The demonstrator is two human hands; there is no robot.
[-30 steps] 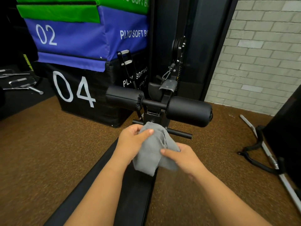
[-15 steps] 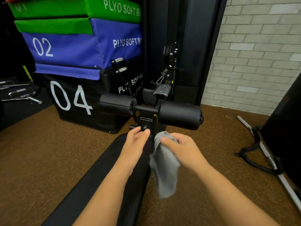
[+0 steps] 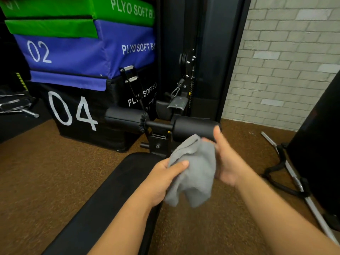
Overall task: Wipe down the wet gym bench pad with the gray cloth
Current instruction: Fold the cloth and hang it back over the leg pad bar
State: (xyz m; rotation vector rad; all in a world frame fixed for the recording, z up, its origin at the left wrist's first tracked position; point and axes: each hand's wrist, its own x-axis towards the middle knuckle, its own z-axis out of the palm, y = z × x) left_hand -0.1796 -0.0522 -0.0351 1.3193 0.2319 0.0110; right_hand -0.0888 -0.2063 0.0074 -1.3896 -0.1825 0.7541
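Cloth (image 3: pixel 195 173): gray, soft, matte; bunched into loose folds, with two rounded lobes hanging at its lower edge.
Cloth position: held in the air between both hands, above the far right edge of the pad and the floor beside it; not touching the pad.
Pad (image 3: pixel 103 205): black, long and narrow, running from the lower left toward the machine; rounded far end. Wetness cannot be told from this view.
Left hand (image 3: pixel 161 179): reaches in over the pad, palm turned right; thumb lies across the cloth's upper left fold, fingers hidden behind the fabric. Fingers closed, pinching the cloth.
Right hand (image 3: pixel 226 159): held upright at the cloth's right side, palm facing left against the fabric; thumb raised, pointing up in front of the right roller. Fingers are behind the cloth and pressed to it; how firmly they grasp cannot be told.
Forearms: both bare, entering from the lower edge and converging on the cloth.
Rollers (image 3: pixel 193 129): two black padded cylinders on a crossbar, just beyond the pad's far end.
Boxes (image 3: pixel 73 52): stacked soft boxes at left; green on top, blue marked 02, black marked 04.
Floor (image 3: pixel 46 172): brown, textured.
Wall (image 3: pixel 285 61): pale brick, at right.
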